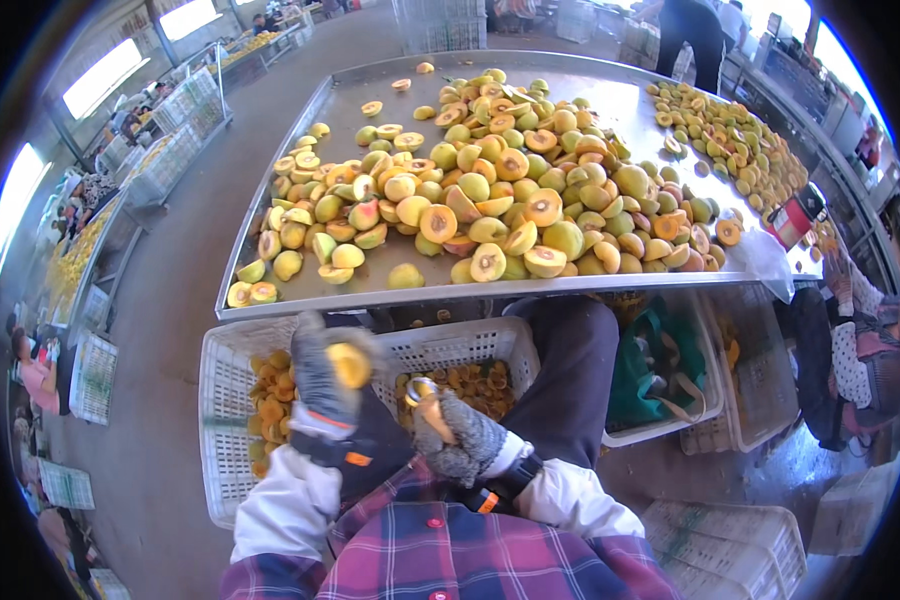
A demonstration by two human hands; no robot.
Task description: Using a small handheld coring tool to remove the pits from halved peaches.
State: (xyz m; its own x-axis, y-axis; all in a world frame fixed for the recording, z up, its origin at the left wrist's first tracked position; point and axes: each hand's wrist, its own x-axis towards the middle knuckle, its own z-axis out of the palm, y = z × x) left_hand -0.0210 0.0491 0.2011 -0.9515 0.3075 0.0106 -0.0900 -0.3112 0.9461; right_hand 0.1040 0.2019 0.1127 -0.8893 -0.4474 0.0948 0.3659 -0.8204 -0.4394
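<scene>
My left hand (319, 382), in a grey knit glove and blurred, holds a yellow peach half (349, 365) above the left basket. My right hand (461, 439), gloved alike, grips the wooden handle of a pitting spoon (435, 416); its metal loop points up and away from me. Below and left is a white plastic basket (221, 442) with yellow peach halves (274, 397). Between my legs, a second white basket (450, 341) contains small brownish-yellow fruit pieces (480, 386), too small to tell exactly. A pile of halved peaches (495, 180) lies on the metal table (375, 296) before me.
The table's raised metal rim runs just beyond my knees. A red and black container (795, 217) and a clear plastic bag (769, 262) sit at its right corner. A basket with a green bag (656, 360) stands right of my leg. A co-worker (862, 352) sits at far right.
</scene>
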